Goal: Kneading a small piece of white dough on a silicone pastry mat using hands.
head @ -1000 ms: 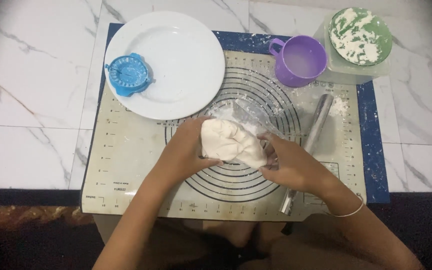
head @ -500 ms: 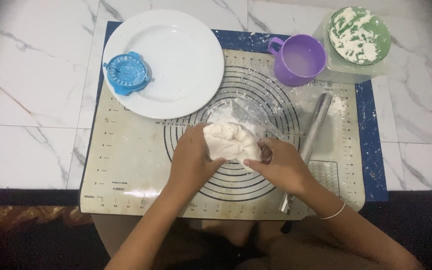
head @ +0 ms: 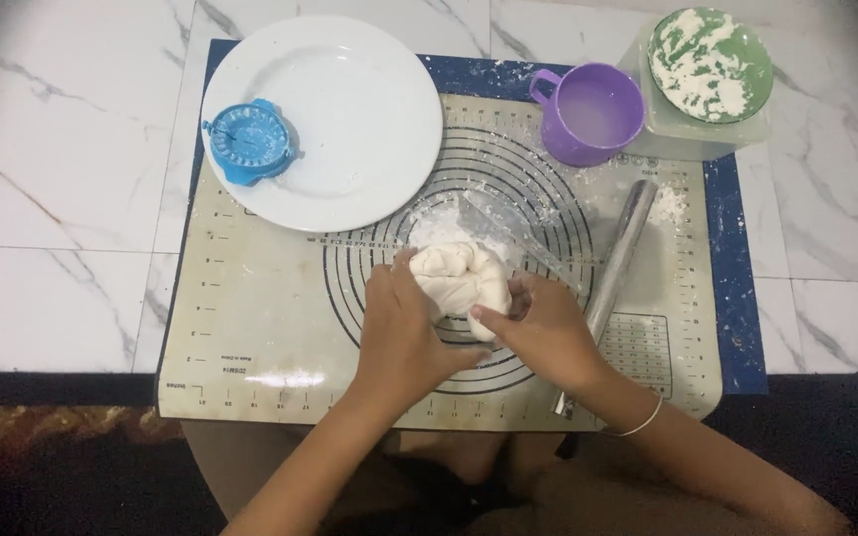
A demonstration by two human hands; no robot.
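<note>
**Ana:** Left hand [head: 404, 333] first: curled around the near-left side of the dough [head: 461, 281], fingers wrapped onto it. Right hand [head: 538, 333] cups the near-right side, thumb pressed against the lump. Both hold it between them.

**Ben:** Where does the dough sit?

**Ana:** On the baking mat [head: 250, 328], inside the printed rings, just beside the plate's near edge. Loose flour is scattered behind it, probably there so nothing sticks.

**Ben:** Surface of the lump?

**Ana:** Folded and creased on top, not smooth. Two hands closing from opposite sides fits gathering it into a ball, I'd judge.

**Ben:** Tools?

**Ana:** Rolling pin [head: 610, 288] lies slanted to the right of the right hand, near but apart, within reach.

**Ben:** Containers?

**Ana:** White plate [head: 369, 119] at far left of the mat; on it only a blue round dumpling press [head: 248, 142], lying opened flat. Purple cup [head: 593, 114] beyond the rings holds a pale, cloudy liquid; kind unclear. Green bowl [head: 712, 62] at far right carries white flour in patches, and rests on a pale box [head: 692, 134] whose contents are hidden.
</note>
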